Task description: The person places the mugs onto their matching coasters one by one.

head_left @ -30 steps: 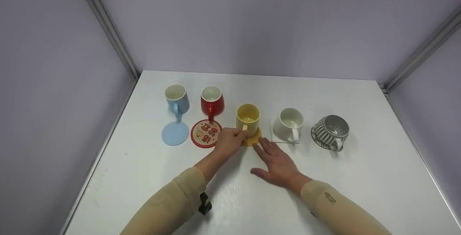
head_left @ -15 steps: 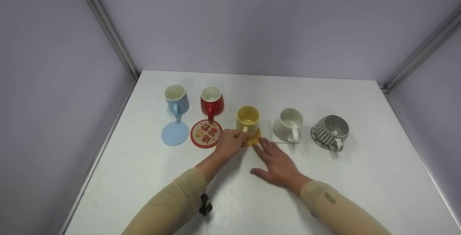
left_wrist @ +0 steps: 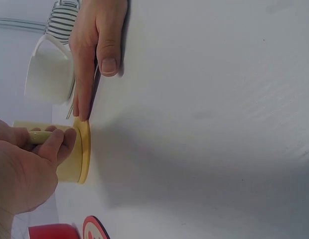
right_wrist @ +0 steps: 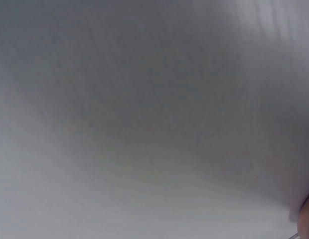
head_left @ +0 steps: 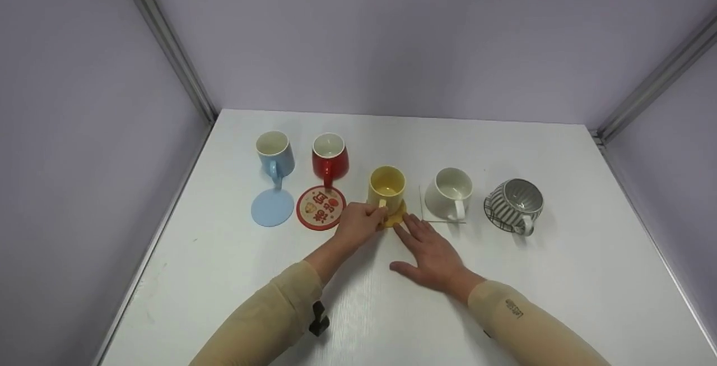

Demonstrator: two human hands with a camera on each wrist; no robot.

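Note:
My left hand (head_left: 358, 223) pinches the handle of a yellow mug (head_left: 386, 184), thumb and fingers closed around it. The mug stands upright on a yellow-orange coaster (head_left: 397, 217), its base close on the disc in the left wrist view. Flat on the table, my right hand (head_left: 431, 254) has its fingers spread, and its fingertips touch the coaster's near right edge. Just right of the yellow mug, a white mug (head_left: 448, 195) sits on a pale square coaster (head_left: 428, 213). The right wrist view holds mostly blurred tabletop, with a bit of hand in the corner.
Further left stand a light blue mug (head_left: 276, 156) and a red mug (head_left: 330, 158), behind a round blue coaster (head_left: 272, 208) and a red-rimmed patterned coaster (head_left: 320, 208). At the right, a grey striped mug (head_left: 514, 204) sits on a dark-lined coaster (head_left: 492, 216). Walls enclose the white table (head_left: 224, 299).
The yellow mug has come slightly nearer and down over its coaster, my left hand moving with it. My right hand has stayed in place.

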